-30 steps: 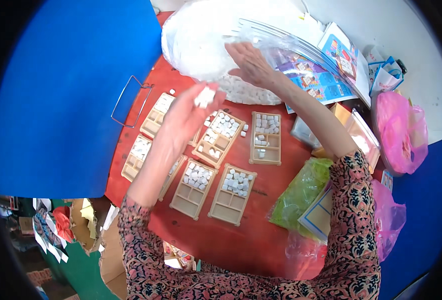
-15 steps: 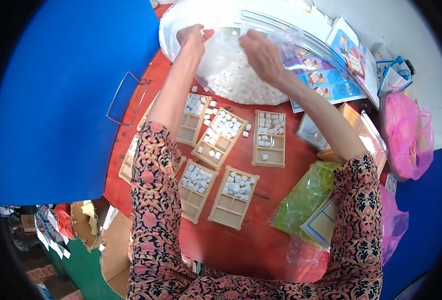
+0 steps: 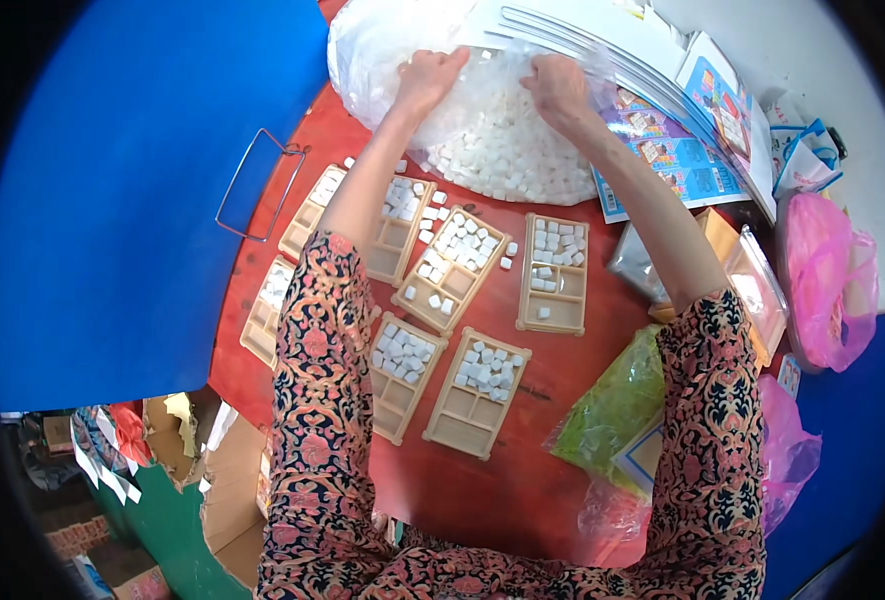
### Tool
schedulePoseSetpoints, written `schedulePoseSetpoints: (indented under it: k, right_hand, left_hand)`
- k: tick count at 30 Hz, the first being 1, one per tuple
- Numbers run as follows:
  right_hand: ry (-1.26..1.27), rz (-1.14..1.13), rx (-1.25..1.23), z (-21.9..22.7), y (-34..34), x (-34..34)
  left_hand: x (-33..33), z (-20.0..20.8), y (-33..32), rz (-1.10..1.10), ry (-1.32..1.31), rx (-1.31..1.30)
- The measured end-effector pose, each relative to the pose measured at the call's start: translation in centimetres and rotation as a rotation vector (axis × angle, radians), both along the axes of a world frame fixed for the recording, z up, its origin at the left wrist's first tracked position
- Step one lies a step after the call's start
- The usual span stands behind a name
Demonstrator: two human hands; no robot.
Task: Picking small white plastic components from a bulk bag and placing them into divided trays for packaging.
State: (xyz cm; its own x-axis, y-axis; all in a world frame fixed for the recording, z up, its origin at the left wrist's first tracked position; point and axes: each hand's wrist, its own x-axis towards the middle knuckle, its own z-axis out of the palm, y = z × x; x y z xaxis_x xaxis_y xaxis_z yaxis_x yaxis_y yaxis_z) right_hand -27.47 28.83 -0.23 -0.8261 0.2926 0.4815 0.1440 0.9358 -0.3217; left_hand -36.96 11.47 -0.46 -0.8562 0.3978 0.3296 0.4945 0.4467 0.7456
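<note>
At the far side of the table lies a big clear plastic bag [image 3: 368, 75], bulging with small white cubes [image 3: 523, 165]. My left hand [image 3: 431, 80] pinches the film at the bag's mouth on the left. Opposite it, my right hand [image 3: 560, 90] has its fingers curled on the film at the right. Between the hands, cubes show through the gap and the thin plastic. Nearer me stand several light wooden compartment trays, among them one tray [image 3: 553, 312] at the right and another tray [image 3: 461, 432] in front, each partly filled with white cubes.
Loose cubes [image 3: 427, 236] lie between trays on the red tabletop [image 3: 523, 490]. To the right are printed sheets [image 3: 698, 180], a green plastic packet [image 3: 603, 410] and a pink bag [image 3: 833, 280]. A blue panel [image 3: 143, 200] with a wire handle [image 3: 263, 185] borders the left.
Both hands have shifted right with the bag's film, and my left hand has come closer to my right. The view has turned slightly.
</note>
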Motion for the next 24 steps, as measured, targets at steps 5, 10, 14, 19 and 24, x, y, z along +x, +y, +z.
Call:
schedulePoseSetpoints:
  k: [5,10,14,19,24]
  right_hand:
    - [-0.087,0.181,-0.018,-2.4,-0.3,0.6]
    - [-0.111,0.312,-0.018,-3.2,1.3,-0.2]
    - [-0.261,0.45,0.055,-2.8,2.1,-0.7]
    - [-0.298,0.418,0.156,-2.7,1.1,0.4]
    - [-0.178,0.351,0.315,-2.9,-0.3,1.6]
  left_hand:
    - [1.6,-1.1,-1.2,0.079,-0.119,0.046]
    - [0.9,-2.2,-4.0,0.032,-0.501,0.472]
    - [1.3,-2.6,-6.0,-0.139,-0.531,0.366]
    - [4.4,-2.5,-5.7,-0.351,-0.233,-0.051]
    - [7.1,-2.8,-4.2,-0.514,0.236,-0.339]
